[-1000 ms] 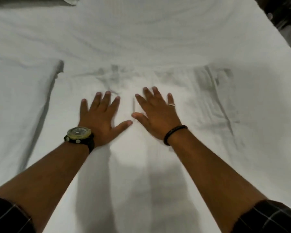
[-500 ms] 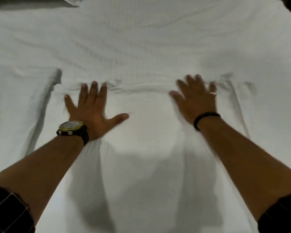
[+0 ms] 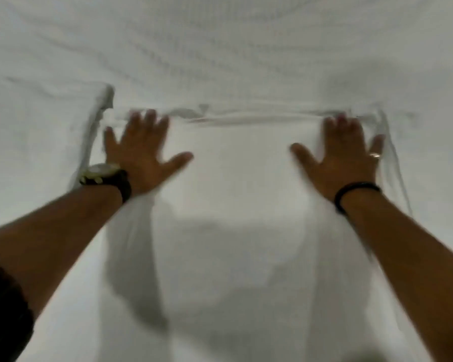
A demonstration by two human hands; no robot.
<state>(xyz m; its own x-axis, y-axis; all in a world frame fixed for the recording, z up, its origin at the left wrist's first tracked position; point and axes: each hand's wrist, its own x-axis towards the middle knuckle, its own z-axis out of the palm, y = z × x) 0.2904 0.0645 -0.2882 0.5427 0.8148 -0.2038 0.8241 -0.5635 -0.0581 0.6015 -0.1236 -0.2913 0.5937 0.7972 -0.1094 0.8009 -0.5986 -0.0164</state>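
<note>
A folded white cloth (image 3: 236, 165) lies flat on a white bed sheet (image 3: 220, 48). My left hand (image 3: 141, 152), with a watch on its wrist, presses flat on the cloth near its far left corner, fingers straight and spread. My right hand (image 3: 343, 158), with a ring and a dark wristband, presses flat near the far right corner. The fingertips of both hands reach the cloth's far edge (image 3: 246, 117), which is bunched into thin folds. The frame is blurred by motion.
A second layer of white fabric (image 3: 32, 142) lies to the left, its edge (image 3: 97, 126) running beside my left hand. Wrinkled sheet spreads beyond the cloth and to the right (image 3: 434, 152). Shadows of my arms fall on the near part of the cloth.
Both hands have slid apart from the middle of the cloth, the left going left and the right going right, and forward to its far edge. The wrinkles between them have flattened.
</note>
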